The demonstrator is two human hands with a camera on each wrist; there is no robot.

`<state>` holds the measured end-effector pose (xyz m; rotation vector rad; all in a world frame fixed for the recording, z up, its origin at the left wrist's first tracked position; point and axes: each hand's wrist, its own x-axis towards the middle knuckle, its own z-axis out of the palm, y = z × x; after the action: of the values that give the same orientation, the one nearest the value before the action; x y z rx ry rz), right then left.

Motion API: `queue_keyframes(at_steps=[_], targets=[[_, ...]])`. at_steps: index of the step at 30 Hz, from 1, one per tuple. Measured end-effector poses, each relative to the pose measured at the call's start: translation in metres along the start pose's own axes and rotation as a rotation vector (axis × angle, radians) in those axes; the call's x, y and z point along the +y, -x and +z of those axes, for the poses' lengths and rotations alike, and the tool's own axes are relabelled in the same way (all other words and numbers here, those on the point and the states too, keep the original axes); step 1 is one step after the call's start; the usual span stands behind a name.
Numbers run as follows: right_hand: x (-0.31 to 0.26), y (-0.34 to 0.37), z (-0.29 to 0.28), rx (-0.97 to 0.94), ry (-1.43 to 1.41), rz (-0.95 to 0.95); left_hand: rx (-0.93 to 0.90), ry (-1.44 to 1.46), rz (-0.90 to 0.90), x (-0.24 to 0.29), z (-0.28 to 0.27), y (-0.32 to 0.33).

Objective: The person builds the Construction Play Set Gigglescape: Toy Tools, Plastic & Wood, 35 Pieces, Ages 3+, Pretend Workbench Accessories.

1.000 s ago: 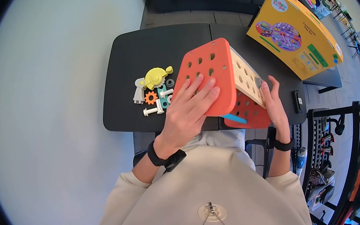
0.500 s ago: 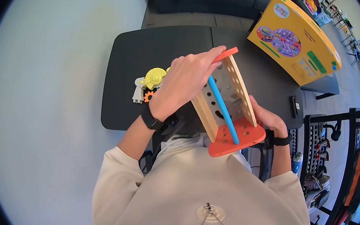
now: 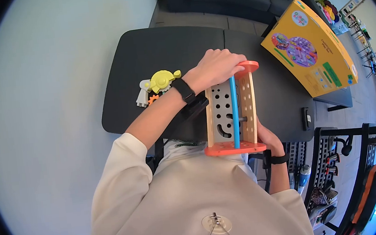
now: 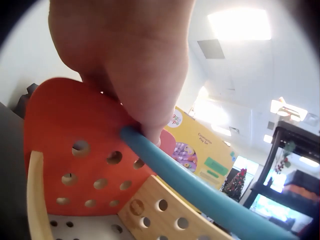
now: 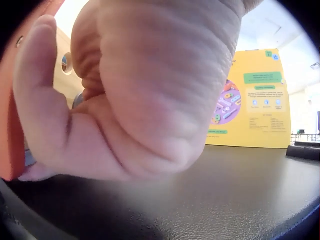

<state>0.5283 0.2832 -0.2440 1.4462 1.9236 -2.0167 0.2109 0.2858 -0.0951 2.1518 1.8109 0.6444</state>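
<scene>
A toy toolbox (image 3: 249,99) with red end panels, pierced wooden sides, a grey slotted base and a blue rod handle (image 3: 235,112) is tipped, its open side facing me. My left hand (image 3: 215,68) grips the far red end panel (image 4: 55,120), fingers over its edge, thumb on the inside near the rod. Low on the right, my right hand (image 3: 269,137) holds the toolbox from outside by the wooden side; in the right wrist view its fingers (image 5: 40,75) lie against the red panel, others partly hidden. A grey bolt (image 3: 243,119) pokes through that wooden side.
On the dark table (image 3: 162,42) lie a yellow-green toy saw (image 3: 162,80), a pale grey piece (image 3: 142,94) and an orange gear (image 3: 153,99), partly behind my left forearm. A yellow box (image 3: 311,49) stands at the right, with a small black object (image 3: 306,119) nearer.
The toolbox has turned from its red end and wooden side to its open inside. My left hand has moved from the panel's face to its far edge; my right hand has moved lower.
</scene>
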Motion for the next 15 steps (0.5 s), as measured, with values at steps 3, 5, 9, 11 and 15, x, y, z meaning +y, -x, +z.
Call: queue_keyframes(at_steps=[3, 5, 9, 11, 15], targets=[[-0.006, 0.005, 0.006, 0.148, -0.025, -0.042, -0.007, -0.034, 0.025, -0.009, 0.008, -0.016], [-0.006, 0.003, -0.005, -0.026, -0.043, 0.025, -0.004, -0.033, 0.040, -0.014, 0.007, -0.024], [0.017, -0.009, -0.004, 0.105, 0.078, -0.074, 0.085, 0.134, 0.063, -0.030, 0.003, -0.027], [0.017, -0.005, -0.001, 0.135, 0.186, -0.145, 0.199, 0.176, 0.077, -0.038, -0.006, -0.015], [0.014, 0.004, 0.002, 0.134, 0.423, -0.221, 0.224, 0.048, -0.143, -0.071, -0.033, 0.052]])
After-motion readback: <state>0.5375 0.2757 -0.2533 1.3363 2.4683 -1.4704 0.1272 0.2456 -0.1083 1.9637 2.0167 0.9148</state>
